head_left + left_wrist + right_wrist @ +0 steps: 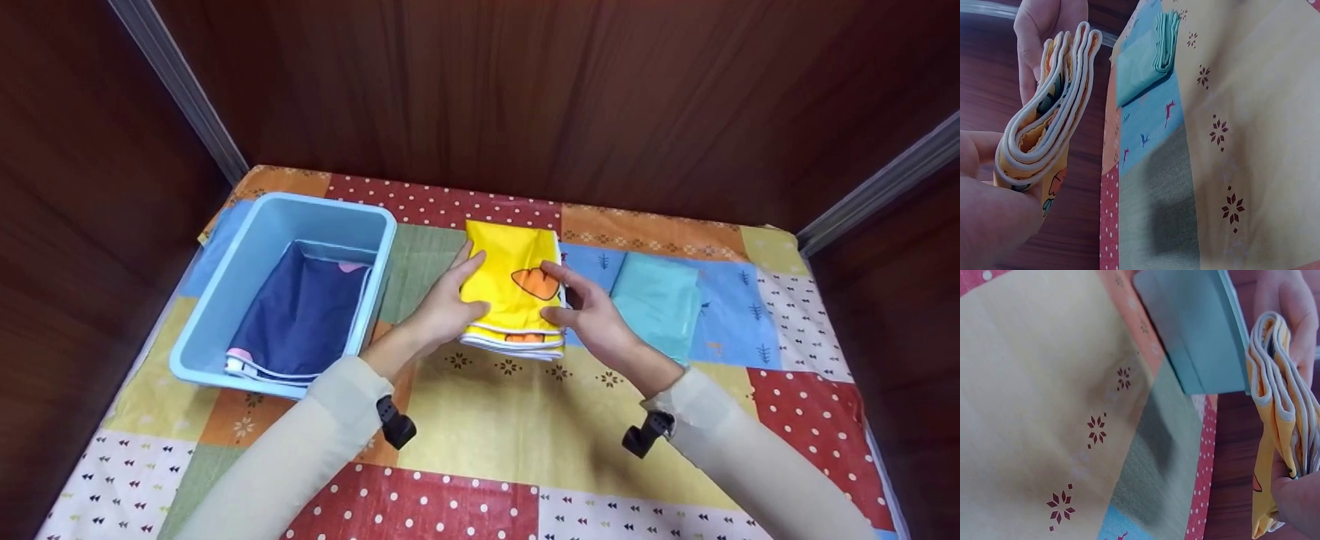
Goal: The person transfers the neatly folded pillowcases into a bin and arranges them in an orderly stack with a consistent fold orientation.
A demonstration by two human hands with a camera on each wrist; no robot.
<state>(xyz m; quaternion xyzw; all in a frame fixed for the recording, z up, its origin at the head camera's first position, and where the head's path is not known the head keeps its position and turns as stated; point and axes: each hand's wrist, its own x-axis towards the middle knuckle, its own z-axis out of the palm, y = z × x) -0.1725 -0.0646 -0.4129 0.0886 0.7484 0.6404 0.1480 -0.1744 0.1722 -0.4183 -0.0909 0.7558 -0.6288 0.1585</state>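
A folded yellow cloth (504, 259) with white edging and an orange carrot print is held over the table. My left hand (444, 304) grips its left side, and my right hand (592, 311) pinches the right side near the carrot. Edge-on in the left wrist view, the cloth (1044, 129) shows several stacked layers, one side a rounded fold between left thumb and fingers. From the right wrist, the layered cloth (1275, 382) shows with the right thumb against it. Fingers behind the cloth are partly hidden.
A light blue plastic bin (382, 277) stands at left, with a folded navy cloth (304, 315) with pink spots inside. To the right lies a folded teal cloth (656, 300). A patchwork tablecloth (480, 442) covers the table; dark wood panels (480, 97) enclose three sides.
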